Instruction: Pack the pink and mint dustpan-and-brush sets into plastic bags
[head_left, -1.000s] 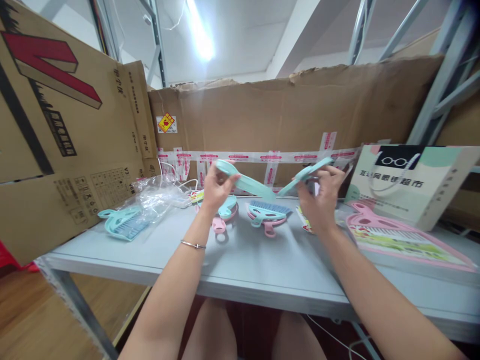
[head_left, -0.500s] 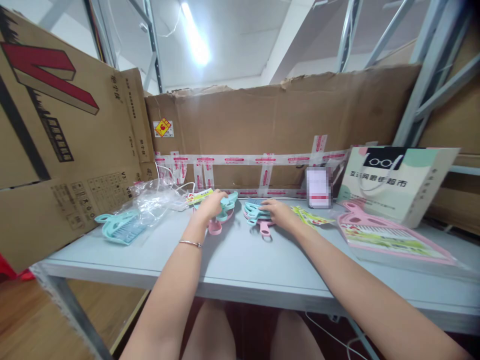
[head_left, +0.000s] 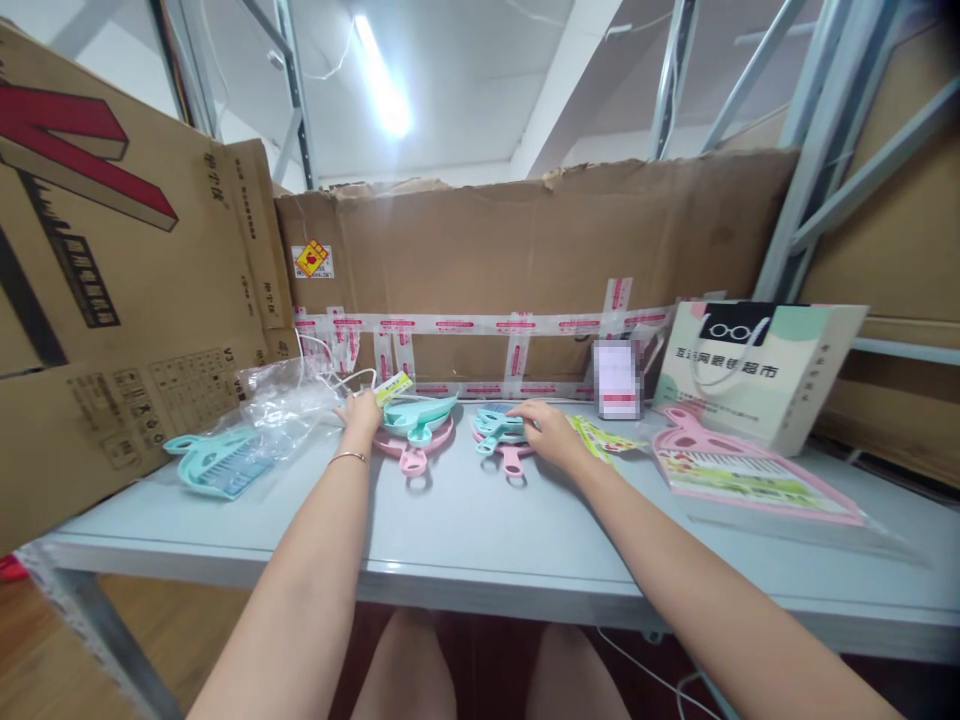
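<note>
My left hand (head_left: pixel 361 418) is closed at the lower end of a tilted yellow-green printed card (head_left: pixel 396 386), its fingertips partly hidden. Just right of it, a teal dustpan (head_left: pixel 420 412) lies on a pink dustpan (head_left: pixel 412 455), handles toward me. My right hand (head_left: pixel 553 434) rests its outstretched, slightly parted fingers at the right side of a teal brush (head_left: pixel 499 428). Beneath this brush lies a pink brush (head_left: pixel 513 462) with a ring-ended handle. At the left, a teal dustpan-and-brush set (head_left: pixel 217 462) lies by a crumpled clear plastic bag (head_left: pixel 289 392).
A bagged pink dustpan set (head_left: pixel 754 470) lies at the right before a paper shopping bag (head_left: pixel 739 375). More printed cards (head_left: pixel 604 437) lie near a propped phone (head_left: pixel 617 380). Cardboard (head_left: pixel 480 250) walls the back of the grey table (head_left: pixel 465 530); a large carton (head_left: pixel 112 290) stands at the left.
My left hand has moved left off the teal dustpan to the printed card, which now tilts more. My right hand stays at the teal brush. The view has shifted slightly right.
</note>
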